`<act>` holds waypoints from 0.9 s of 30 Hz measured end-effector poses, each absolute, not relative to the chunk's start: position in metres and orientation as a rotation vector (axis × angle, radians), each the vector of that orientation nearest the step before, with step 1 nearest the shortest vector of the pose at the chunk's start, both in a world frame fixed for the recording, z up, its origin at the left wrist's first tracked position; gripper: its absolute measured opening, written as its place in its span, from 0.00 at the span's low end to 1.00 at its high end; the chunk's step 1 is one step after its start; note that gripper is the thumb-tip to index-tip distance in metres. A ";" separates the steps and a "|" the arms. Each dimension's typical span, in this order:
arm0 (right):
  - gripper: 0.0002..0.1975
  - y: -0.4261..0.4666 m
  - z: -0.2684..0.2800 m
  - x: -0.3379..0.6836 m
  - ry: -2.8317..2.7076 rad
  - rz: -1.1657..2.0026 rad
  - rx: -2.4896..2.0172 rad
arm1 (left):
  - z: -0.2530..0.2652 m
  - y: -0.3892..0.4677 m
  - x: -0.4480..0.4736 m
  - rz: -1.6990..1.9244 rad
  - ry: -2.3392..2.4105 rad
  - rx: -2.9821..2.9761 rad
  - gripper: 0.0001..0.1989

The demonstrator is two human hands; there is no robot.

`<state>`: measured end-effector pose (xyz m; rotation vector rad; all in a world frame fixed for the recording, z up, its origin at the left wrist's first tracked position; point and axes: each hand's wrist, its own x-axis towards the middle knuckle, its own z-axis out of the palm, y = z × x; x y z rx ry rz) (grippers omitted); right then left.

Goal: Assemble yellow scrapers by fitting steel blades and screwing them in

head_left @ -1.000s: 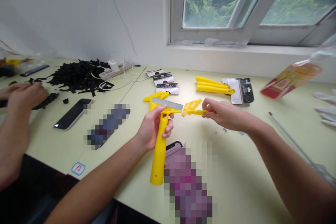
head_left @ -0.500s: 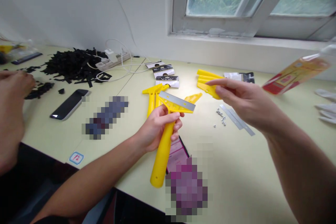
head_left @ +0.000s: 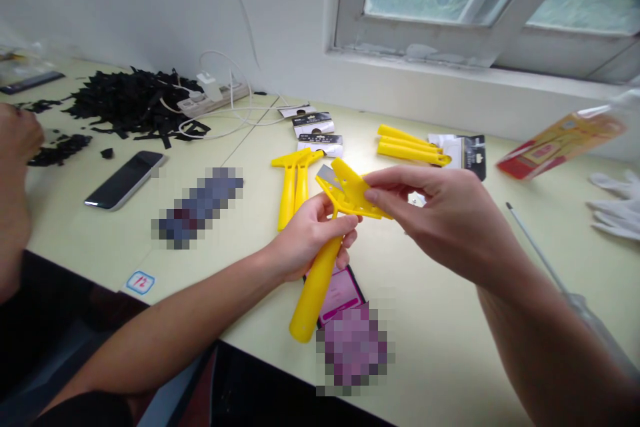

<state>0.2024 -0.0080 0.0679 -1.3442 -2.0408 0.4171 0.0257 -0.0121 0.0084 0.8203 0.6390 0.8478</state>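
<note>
My left hand (head_left: 313, 233) is closed around the upper handle of a yellow scraper (head_left: 316, 290), its wide head tilted up. Across that head lies a flat metal blade (head_left: 329, 177), only its left end showing. Between the thumb and fingertips of my right hand (head_left: 445, 217) is a yellow plastic cover plate (head_left: 350, 180), held against the head and overlapping the blade. Just left of the head, two yellow scraper bodies (head_left: 287, 193) lie on the table. Behind my right fingers are several yellow handles (head_left: 405, 147).
A phone with a pink screen (head_left: 340, 293) lies below the scraper. On the right are a screwdriver (head_left: 535, 243), white gloves (head_left: 620, 207) and a red-yellow package (head_left: 560, 143). Leftward are a dark phone (head_left: 125, 180), a black scrap pile (head_left: 130, 100), a power strip (head_left: 215, 101) and another person's hand (head_left: 17, 133).
My right hand has brought the yellow cover plate leftward from beside the handles onto the scraper head, covering most of the blade. My left hand keeps its hold on the scraper.
</note>
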 end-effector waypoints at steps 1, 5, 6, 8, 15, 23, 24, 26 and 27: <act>0.07 -0.008 0.068 0.202 -2.042 0.405 -1.341 | 0.008 -0.012 0.026 0.845 0.640 0.821 0.14; 0.07 -0.008 0.066 0.202 -2.058 0.397 -1.335 | 0.008 -0.013 0.027 0.842 0.647 0.833 0.16; 0.07 -0.008 0.065 0.201 -2.066 0.409 -1.335 | 0.008 -0.013 0.027 0.838 0.651 0.834 0.16; 0.07 -0.007 0.064 0.200 -2.085 0.423 -1.338 | 0.008 -0.014 0.027 0.812 0.656 0.836 0.17; 0.05 -0.006 0.058 0.194 -2.148 0.205 -1.301 | 0.012 -0.014 0.026 0.808 0.609 0.835 0.15; 0.14 -0.003 0.055 0.195 -2.056 0.468 -1.285 | 0.015 -0.015 0.023 0.867 0.599 0.855 0.12; 0.12 -0.003 0.055 0.195 -2.046 0.553 -1.272 | 0.015 -0.016 0.023 0.867 0.619 0.872 0.12; 0.09 -0.003 0.055 0.194 -2.030 0.665 -1.247 | 0.015 -0.016 0.023 0.851 0.654 0.911 0.13; 0.08 -0.004 0.056 0.194 -2.023 0.689 -1.241 | 0.014 -0.016 0.023 0.839 0.667 0.933 0.13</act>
